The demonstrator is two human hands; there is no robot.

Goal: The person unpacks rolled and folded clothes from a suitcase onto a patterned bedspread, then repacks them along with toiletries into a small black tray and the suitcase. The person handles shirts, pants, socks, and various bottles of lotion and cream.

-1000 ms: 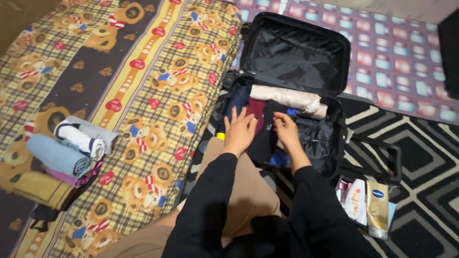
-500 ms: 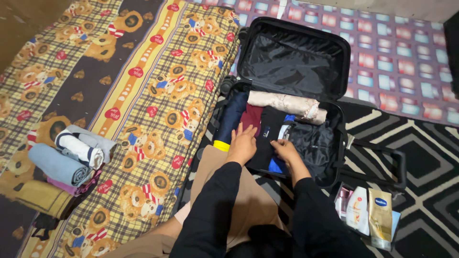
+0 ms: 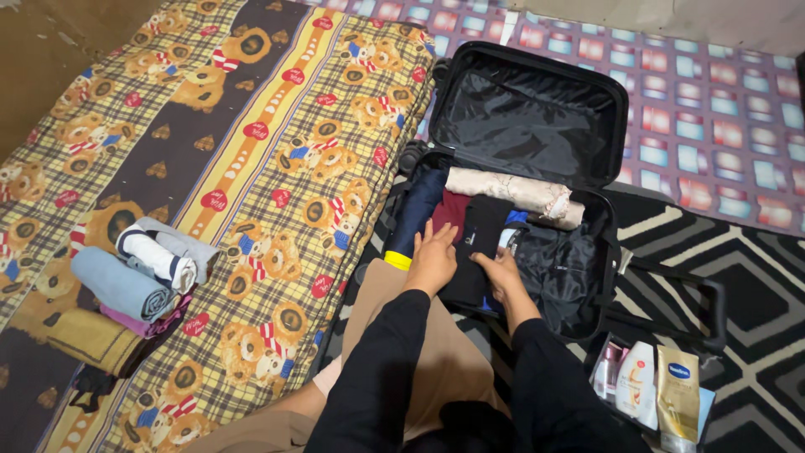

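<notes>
Our left hand (image 3: 433, 258) lay flat, fingers spread, on the black folded garment (image 3: 480, 243) in the open suitcase (image 3: 605, 252); our right hand (image 3: 501, 270) pressed its near edge, gripping nothing. Best to press evenly, keeping it snug beside the maroon roll (image 3: 451, 211).

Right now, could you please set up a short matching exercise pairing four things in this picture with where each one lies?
Things:
1. beige patterned roll
2. rolled clothes
3. lotion bottles
4. left hand

Places:
A. on the bear-print mattress
B. on the floor beside the suitcase, near its handle
C. across the far end of the packed suitcase half
D. flat on the dark folded clothes in the suitcase

Pairs: 1-C, 2-A, 3-B, 4-D
</notes>
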